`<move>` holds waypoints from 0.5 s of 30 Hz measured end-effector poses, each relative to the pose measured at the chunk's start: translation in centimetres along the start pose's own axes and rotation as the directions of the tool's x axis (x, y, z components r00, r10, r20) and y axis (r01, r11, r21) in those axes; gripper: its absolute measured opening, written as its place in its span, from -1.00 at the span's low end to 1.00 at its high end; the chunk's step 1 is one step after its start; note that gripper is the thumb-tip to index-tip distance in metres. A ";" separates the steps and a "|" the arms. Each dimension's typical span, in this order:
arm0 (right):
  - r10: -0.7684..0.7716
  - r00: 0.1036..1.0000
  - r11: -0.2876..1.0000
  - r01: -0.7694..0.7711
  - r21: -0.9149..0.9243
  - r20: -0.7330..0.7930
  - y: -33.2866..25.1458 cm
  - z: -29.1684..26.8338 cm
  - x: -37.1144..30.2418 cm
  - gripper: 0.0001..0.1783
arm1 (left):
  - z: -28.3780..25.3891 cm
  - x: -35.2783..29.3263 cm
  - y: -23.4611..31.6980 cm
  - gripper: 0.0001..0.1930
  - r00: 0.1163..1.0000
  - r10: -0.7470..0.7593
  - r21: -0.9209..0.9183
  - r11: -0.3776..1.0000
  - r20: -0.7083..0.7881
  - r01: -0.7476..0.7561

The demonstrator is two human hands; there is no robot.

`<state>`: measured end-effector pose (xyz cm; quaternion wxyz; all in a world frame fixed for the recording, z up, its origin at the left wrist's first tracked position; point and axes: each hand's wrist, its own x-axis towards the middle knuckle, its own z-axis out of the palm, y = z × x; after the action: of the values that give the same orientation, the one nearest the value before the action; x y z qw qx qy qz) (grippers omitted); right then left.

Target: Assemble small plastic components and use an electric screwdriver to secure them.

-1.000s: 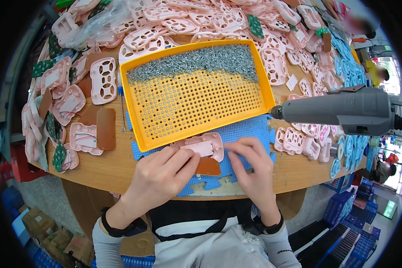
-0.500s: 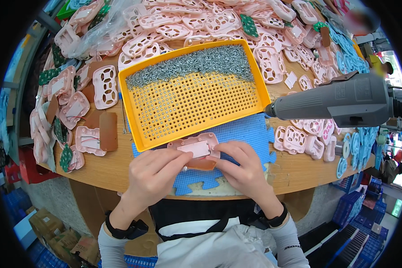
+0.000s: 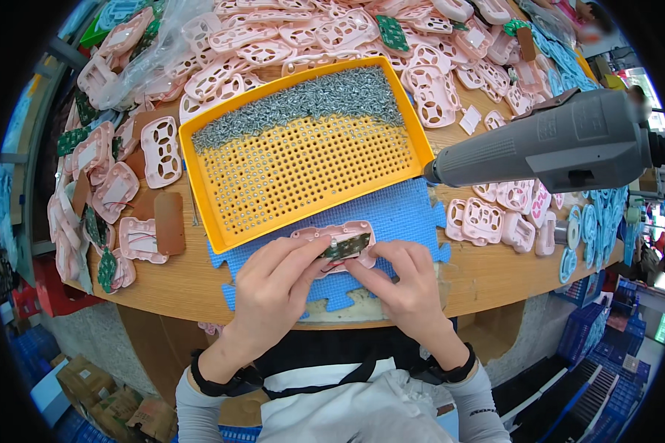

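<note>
On the blue foam mat [image 3: 395, 207] lies a pink plastic housing half [image 3: 357, 226] with a hollow inside. A small green circuit board [image 3: 350, 245] is held tilted over it, component side up. My left hand [image 3: 272, 277] pinches the board's left end between thumb and fingers. My right hand [image 3: 408, 284] is at the other side, its thumb at the board's lower right edge and its fingers around the housing's right end. A bit of thin wire shows below the board. The fingertips hide part of the housing.
Just beyond stands a yellow tray [image 3: 199, 199] of perforated plate and loose screws. A grey power screwdriver [image 3: 547, 144] lies to its right, tip against the tray. Pink housings [image 3: 347, 29] pile up at the back, with more housings and boards [image 3: 74, 140] at left.
The brown-backed piece below the housing has been turned up, and a green board face now shows over the housing. Both hands shifted slightly; the whole view moved a little.
</note>
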<state>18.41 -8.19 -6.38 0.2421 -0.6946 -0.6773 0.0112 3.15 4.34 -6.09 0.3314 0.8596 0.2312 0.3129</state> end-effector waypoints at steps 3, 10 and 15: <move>-0.003 0.999 1.000 0.004 0.017 -0.035 0.1 0.4 -0.4 -0.59 | 0.0 0.2 0.2 -0.73 0.998 -0.052 -0.036 0.998 0.020 0.052; 0.060 0.998 0.990 -0.055 0.126 -0.035 0.1 0.9 -0.7 -0.56 | 0.2 -0.3 0.7 -0.79 0.949 -0.313 -0.213 0.926 0.025 0.311; 0.054 0.996 0.990 -0.044 0.138 -0.070 0.2 1.4 -1.0 -0.59 | 0.1 -0.7 0.6 -0.76 0.995 -0.102 0.185 0.978 0.013 0.098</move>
<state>18.06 -8.66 -8.03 0.3132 -0.6928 -0.6485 0.0378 2.87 3.43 -5.97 0.2682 0.8773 0.2985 0.2634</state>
